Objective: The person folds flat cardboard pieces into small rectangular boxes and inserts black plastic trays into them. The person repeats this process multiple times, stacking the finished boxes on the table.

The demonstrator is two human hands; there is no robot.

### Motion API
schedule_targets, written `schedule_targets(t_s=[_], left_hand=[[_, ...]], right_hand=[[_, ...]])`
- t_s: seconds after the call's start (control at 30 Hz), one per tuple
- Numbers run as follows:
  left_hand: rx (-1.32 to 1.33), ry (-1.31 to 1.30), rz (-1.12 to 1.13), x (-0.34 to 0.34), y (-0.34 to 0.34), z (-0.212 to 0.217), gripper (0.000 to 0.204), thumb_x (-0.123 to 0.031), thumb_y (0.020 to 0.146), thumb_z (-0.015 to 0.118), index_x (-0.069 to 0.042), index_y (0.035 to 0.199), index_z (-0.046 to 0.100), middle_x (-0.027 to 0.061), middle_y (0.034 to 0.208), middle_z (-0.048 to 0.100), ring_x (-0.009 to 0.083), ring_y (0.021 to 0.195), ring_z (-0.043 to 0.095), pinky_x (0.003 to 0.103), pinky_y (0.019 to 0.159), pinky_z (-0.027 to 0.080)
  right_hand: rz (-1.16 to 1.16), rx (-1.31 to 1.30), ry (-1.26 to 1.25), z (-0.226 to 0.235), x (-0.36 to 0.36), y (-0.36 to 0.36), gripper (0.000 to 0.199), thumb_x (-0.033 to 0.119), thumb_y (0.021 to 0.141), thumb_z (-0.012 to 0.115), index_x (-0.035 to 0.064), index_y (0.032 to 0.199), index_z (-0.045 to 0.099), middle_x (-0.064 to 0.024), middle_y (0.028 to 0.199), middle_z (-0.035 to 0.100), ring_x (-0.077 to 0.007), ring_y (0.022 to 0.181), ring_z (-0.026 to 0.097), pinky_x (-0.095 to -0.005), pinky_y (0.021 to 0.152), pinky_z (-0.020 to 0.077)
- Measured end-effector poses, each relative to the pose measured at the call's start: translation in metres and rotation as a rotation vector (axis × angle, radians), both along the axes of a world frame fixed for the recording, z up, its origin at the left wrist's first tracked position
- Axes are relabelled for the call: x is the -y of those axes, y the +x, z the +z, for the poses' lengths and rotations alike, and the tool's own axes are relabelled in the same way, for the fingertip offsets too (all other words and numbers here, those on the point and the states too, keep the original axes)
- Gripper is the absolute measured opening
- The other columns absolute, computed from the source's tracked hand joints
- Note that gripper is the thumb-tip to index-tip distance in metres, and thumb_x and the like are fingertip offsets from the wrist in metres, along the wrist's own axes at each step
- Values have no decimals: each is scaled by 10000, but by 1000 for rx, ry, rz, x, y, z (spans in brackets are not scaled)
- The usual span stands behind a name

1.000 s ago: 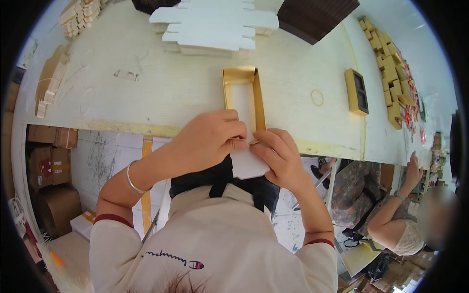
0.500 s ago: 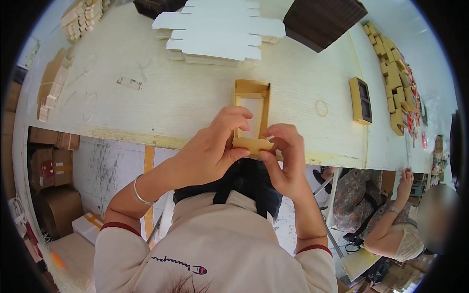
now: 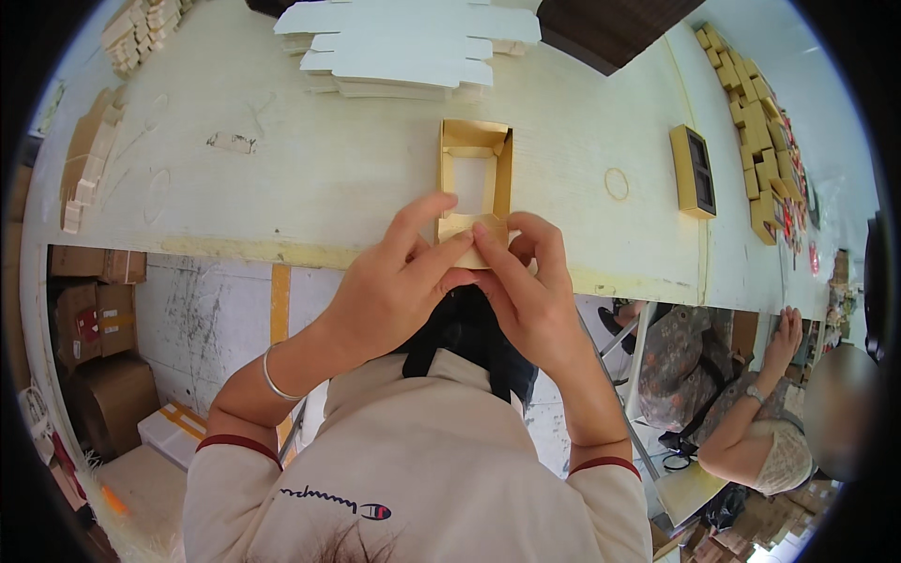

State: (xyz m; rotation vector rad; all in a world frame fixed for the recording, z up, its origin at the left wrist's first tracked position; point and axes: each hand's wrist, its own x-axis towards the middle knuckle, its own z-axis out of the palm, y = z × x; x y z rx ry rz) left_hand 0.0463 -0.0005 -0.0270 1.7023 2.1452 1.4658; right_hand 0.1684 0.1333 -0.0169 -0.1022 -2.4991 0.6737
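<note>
Gold cardboard tray [image 3: 476, 174], open rectangular frame with a pale centre, is lying on the worktop [image 3: 310, 188] at its near edge. Its near end flap is being pinched from both sides. Left hand [image 3: 399, 286] is pressing thumb and forefinger onto the flap from the left, grip clenched on the tray. Right hand [image 3: 530, 291] is doing the same from the right, fingers curled over the flap, grip also grasping the tray. Fingertips of both hands are nearly touching over the flap, hiding the fold itself. A thin silver bracelet [image 3: 272, 375] is sitting on the left wrist.

Beyond the tray, a stack of flat white die-cut blanks [image 3: 404, 47] is fanning out on the worktop, with a dark brown board [image 3: 610, 28] right of them, cut off by the top rim. Right of the tray, a small rubber band ring [image 3: 617, 183], then a finished gold box with dark window [image 3: 693, 171], standing apart. Farther right, a row of gold boxes [image 3: 755, 141] is running along the far edge. Left of the tray, well apart, stacks of tan folded pieces [image 3: 89, 169] are lining the rim.

Below the worktop edge, left of the tray, brown cartons [image 3: 94, 319] are sitting on the floor. Lower right, another person [image 3: 741, 413] is crouching, partly cut off and blurred.
</note>
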Motion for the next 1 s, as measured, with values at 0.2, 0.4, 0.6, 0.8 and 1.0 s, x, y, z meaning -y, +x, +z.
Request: schedule_targets(t_s=[0.2,0.4,0.6,0.8,1.0], left_hand=[[-207,-110,-44,-2,-6,5,155,-18,754,717,-2,890,645,92,875,590,251,647,579,328,556,476],[-156,-346,-190,-6,-23,20,87,-94,816,667,-20,806,622,91,774,568,295,666,577,366,557,462],[-144,-346,-277,-1,-28,28,91,-141,821,673,-53,830,649,61,770,565,259,716,578,361,620,469],[-236,-396,-402,-7,-36,34,129,-189,808,692,-66,821,655,45,779,559,245,759,557,351,667,462],[-273,-480,-431,-1,-61,47,216,-257,768,731,-66,793,634,63,913,577,268,949,542,408,902,424]], right_hand=[[65,69,229,-3,-6,-4,279,25,708,659,11,985,630,-102,920,533,-246,766,519,-352,651,453],[184,313,35,20,-15,-14,171,54,745,675,10,887,590,-89,821,531,-256,708,542,-341,629,455],[-122,-3,-219,51,-72,-25,263,198,904,643,26,1102,622,-85,933,544,-117,684,506,-261,646,444],[-44,237,-603,23,-91,-68,331,317,989,506,41,1101,651,-13,927,598,-70,658,462,-218,599,409],[-50,337,-857,21,-89,-47,228,186,921,623,54,1106,606,24,696,544,-45,592,443,-208,527,359]])
